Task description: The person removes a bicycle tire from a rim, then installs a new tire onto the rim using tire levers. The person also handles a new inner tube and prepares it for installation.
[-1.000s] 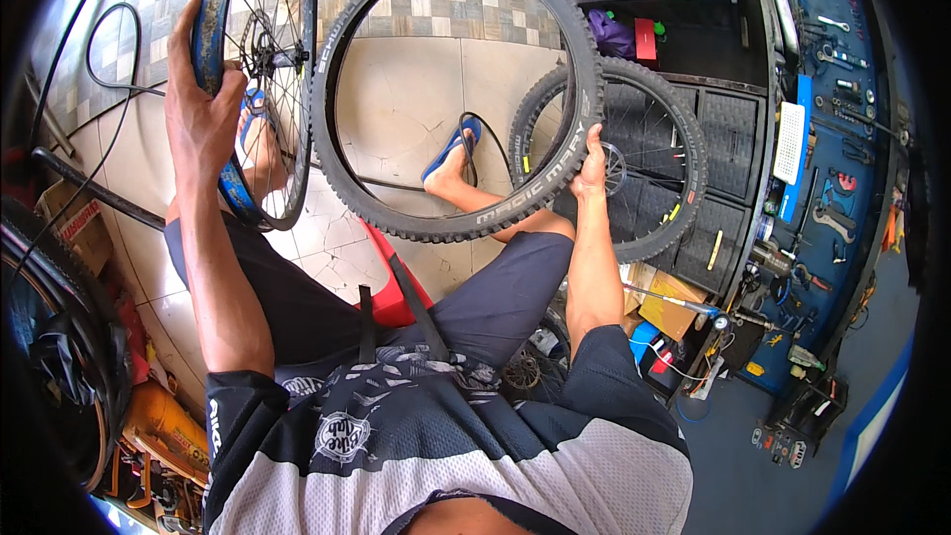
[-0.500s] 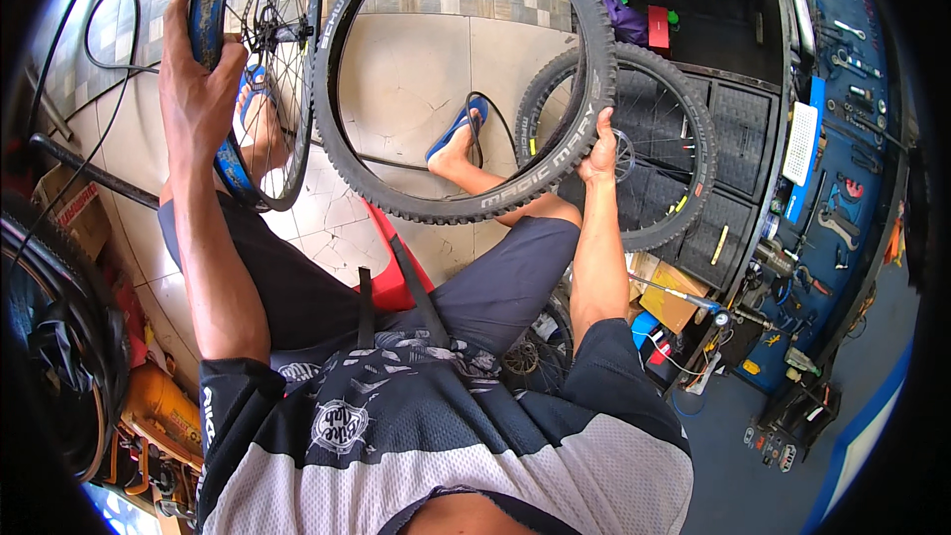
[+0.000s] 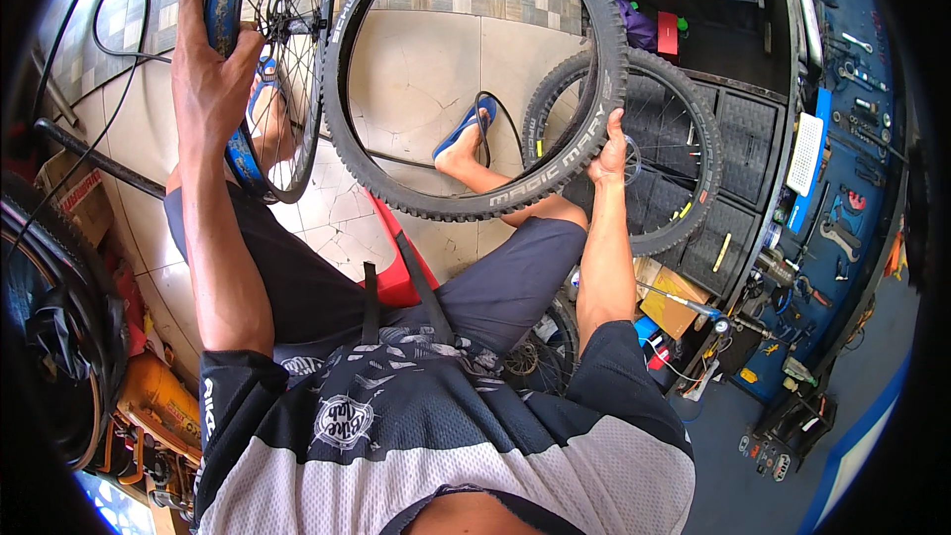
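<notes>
My left hand (image 3: pixel 210 89) grips the rim of a spoked bicycle wheel (image 3: pixel 246 163) at the upper left. No tire is on this rim; a blue, dirt-stained strip lines its channel, and a disc rotor sits at the hub. Over on the right, my right hand (image 3: pixel 608 151) is closed on a loose black knobby bicycle tire (image 3: pixel 535 193), thumb upward along its outer side. The tire hangs in front of me as a wide ring, its left side close beside the wheel; whether they touch I cannot tell. Its top runs past the view's upper edge.
Behind the tire, another wheel with tire (image 3: pixel 699 203) leans on black drawers (image 3: pixel 748 154). Tools hang on a blue board (image 3: pixel 852 267) at far right. A black hose (image 3: pixel 149 20) crosses the tiled floor. Tires (image 3: pixel 59 327) are stacked at left; something red (image 3: pixel 396 282) lies between my legs.
The whole view has shifted slightly to the right. Both hands keep their hold, and the wheel and tire stay almost where they were relative to each other.
</notes>
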Demonstrator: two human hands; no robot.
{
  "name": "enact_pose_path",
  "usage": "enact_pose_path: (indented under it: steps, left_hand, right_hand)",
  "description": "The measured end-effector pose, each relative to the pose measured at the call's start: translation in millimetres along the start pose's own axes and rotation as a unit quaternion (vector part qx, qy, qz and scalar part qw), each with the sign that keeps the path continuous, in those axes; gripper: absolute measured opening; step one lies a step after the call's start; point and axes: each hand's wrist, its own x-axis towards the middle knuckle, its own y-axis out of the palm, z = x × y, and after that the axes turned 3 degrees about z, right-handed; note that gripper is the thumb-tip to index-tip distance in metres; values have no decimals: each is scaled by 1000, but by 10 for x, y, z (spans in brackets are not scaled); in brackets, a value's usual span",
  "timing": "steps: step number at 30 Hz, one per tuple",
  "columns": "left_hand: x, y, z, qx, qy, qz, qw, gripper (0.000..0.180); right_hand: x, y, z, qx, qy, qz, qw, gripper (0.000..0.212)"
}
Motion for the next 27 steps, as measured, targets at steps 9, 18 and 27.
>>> enact_pose_path:
  steps: [9, 18, 27]
  left_hand:
    - [-2, 3, -5, 20, 17, -16, 1000, 71]
    - [-2, -17, 40, 8, 23, -4, 1000, 70]
    - [3, 16, 67, -22, 27, -8, 999, 70]
  right_hand:
    - [52, 44, 32, 13, 8, 9, 1000, 70]
    - [85, -16, 31, -14, 4, -9, 1000, 74]
    - [162, -158, -25, 0, 9, 15, 1000, 75]
